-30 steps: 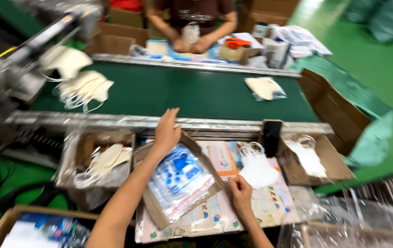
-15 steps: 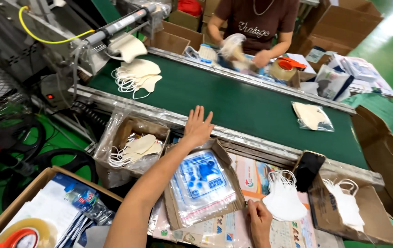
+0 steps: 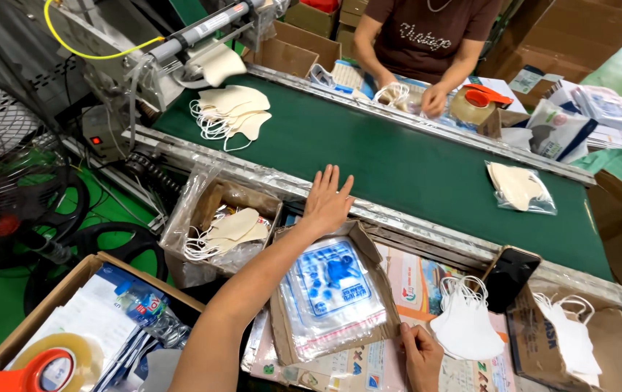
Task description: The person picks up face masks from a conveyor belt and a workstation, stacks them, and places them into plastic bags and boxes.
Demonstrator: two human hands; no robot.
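Mask factory: conveyor belt (image 3: 398, 156), boxed masks (image 3: 232, 230)

The right hand (image 3: 421, 357) is cut off at the near edge, its wrist out of view. The left hand's (image 3: 327, 203) palm faces down, so whether it touches the conveyor rail (image 3: 427, 218) cannot be told. The far person (image 3: 427, 36) is cropped above the shoulders. The tape dispenser (image 3: 31, 366) runs off the near-left corner.

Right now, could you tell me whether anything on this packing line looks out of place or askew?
Mildly, yes. The pile of masks under the machine's outlet is fanned out unevenly with ear loops tangled, and one sealed bag of masks lies alone and skewed on the green belt. I see nothing spilled or damaged.
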